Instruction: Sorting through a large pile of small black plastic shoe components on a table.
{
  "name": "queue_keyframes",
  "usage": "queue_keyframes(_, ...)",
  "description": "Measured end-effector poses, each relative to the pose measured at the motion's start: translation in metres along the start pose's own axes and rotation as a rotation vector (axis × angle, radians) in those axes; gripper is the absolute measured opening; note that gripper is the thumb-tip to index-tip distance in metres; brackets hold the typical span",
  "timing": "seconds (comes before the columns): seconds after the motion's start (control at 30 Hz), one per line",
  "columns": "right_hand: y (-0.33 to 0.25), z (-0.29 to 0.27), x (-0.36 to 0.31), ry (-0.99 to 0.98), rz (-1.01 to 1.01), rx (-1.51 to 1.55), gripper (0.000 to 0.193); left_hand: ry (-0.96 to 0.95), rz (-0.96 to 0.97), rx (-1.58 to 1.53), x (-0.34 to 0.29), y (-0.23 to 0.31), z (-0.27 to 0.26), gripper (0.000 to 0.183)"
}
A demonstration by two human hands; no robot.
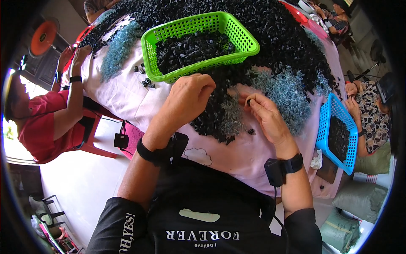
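Parts [287, 38] are black, tangled bits [287, 95] grey-blue, one basket [211, 64] lime-green — cloth [239, 158] cloud-printed pink.

Left hand [189, 99]: forward path is blocked at low level by green basket [201, 67]; only a lift over its rim is left. Beyond it, surface is covered by black heap [285, 31]. To the left, a lane is offered by pink cloth [127, 95], interrupted near the basket by loose black pieces [147, 83]. The gap to right hand [267, 118] is open above, littered below. Right hand's right side is crowded by bluish pile [289, 99]; farther right, passage is walled by blue basket [324, 129]. Toward the torso, mostly bare cloth is left.
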State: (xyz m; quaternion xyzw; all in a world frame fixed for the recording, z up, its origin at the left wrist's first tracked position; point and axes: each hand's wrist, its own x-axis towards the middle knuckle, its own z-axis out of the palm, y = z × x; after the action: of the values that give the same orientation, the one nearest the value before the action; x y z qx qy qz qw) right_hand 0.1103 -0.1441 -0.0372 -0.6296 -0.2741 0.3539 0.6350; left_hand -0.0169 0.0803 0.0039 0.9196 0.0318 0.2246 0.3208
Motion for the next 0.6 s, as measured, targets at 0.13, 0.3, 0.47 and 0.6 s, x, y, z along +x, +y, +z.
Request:
queue_keyframes(0.13, -0.002, 0.008, 0.006, -0.014, -0.087, -0.109, 0.023, 0.028, -0.010, 0.044, 0.000, -0.003, 0.002, 0.010)
queue_keyframes(0.3, -0.008, 0.007, -0.006, 0.086, -0.095, 0.100, 0.020, -0.003, -0.018, 0.029, -0.001, 0.002, 0.004, 0.013)
queue_keyframes(0.47, -0.009, -0.010, -0.013, 0.049, -0.125, 0.245, 0.019, -0.046, 0.016, 0.103, -0.002, 0.005, 0.013, 0.015)
queue_keyframes(0.6, 0.003, -0.002, -0.015, 0.093, -0.147, 0.322, 0.018, -0.093, 0.004, 0.167, 0.002, 0.004, 0.018, 0.014)
